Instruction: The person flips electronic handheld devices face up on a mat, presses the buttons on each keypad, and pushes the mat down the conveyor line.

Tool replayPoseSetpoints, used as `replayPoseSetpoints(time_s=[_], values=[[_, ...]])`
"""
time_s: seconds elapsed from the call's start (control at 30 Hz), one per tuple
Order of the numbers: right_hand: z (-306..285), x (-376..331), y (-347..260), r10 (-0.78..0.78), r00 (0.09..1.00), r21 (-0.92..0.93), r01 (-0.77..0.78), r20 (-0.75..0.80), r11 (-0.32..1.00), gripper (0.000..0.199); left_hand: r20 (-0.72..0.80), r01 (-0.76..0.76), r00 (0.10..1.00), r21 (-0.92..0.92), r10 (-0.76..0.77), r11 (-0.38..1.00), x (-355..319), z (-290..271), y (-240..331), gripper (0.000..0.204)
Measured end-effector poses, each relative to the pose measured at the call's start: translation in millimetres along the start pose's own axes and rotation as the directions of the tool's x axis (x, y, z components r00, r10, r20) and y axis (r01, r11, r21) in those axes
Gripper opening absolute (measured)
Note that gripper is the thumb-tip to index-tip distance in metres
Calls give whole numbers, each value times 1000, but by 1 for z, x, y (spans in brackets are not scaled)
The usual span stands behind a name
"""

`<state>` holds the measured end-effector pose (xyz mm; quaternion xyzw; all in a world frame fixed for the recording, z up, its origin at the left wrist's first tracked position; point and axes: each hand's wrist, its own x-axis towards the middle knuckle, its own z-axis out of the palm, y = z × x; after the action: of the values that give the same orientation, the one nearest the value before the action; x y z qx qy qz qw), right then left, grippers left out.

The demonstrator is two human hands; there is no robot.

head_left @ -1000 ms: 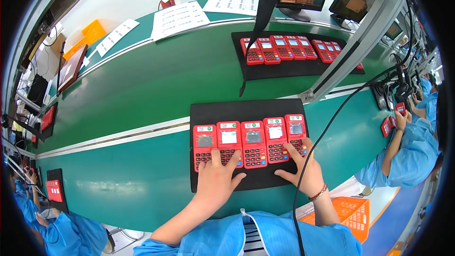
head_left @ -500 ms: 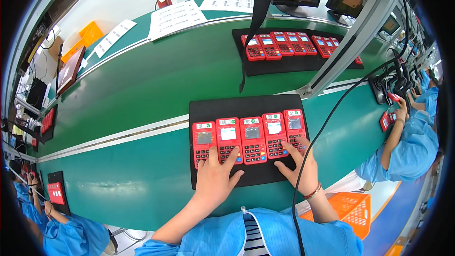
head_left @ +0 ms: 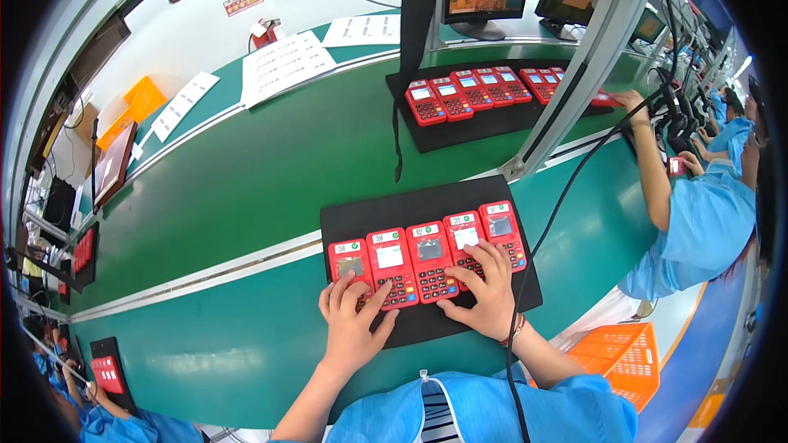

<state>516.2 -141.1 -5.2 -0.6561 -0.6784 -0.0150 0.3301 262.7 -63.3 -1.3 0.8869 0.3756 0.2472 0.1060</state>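
Several red card payment terminals stand side by side on a black mat (head_left: 369, 215) in front of me. My left hand (head_left: 355, 326) has its fingers spread over the keypads of the leftmost terminal (head_left: 345, 249) and its neighbour (head_left: 386, 239). My right hand (head_left: 486, 294) is also open, fingers bent over the keypad of the second terminal from the right (head_left: 464, 221). Its thumb and a fingertip are by the middle terminal (head_left: 428, 249). At the right end, another terminal (head_left: 499, 226) is untouched. Lit screens show on the two neighbours of the middle terminal; the others look grey.
A far black mat (head_left: 443, 133) bears several more red terminals. A metal post (head_left: 566, 74) and a hanging black cable (head_left: 566, 197) cross the right side. Co-workers sit left and right; an orange crate (head_left: 616, 357) stands low at right. Paper sheets (head_left: 287, 66) lie at the back.
My right hand has shifted left, from the rightmost terminals toward the middle one. My left fingers have spread further left. The co-worker at right now reaches to a terminal on the far mat.
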Motion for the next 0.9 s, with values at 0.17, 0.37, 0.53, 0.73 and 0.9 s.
replayPoseSetpoints(time_s=[0.17, 0.37, 0.53, 0.73, 0.9], values=[[1, 1, 0, -8, 1000, 1, 8, -2, 1000, 56, -33, 1, 999, -21, -2, 1000, 1, 2, 0, 52], [3, 1, 2, -1, 1000, 10, 1, 19, 1000, 58, -40, -2, 999, -23, 1, 1000, 6, 4, 2, 54], [4, 0, 1, -8, 1000, 16, 8, 1, 1000, 58, -53, -9, 999, -13, 9, 1000, 4, 5, 1, 55], [4, 0, 1, -3, 1000, 35, 3, 3, 999, 58, -58, -11, 998, -7, 10, 1000, 4, 6, 1, 54], [4, 0, 1, 1, 1000, 36, -2, 12, 999, 58, -56, 0, 998, -12, 0, 1000, 4, 6, 2, 54]])
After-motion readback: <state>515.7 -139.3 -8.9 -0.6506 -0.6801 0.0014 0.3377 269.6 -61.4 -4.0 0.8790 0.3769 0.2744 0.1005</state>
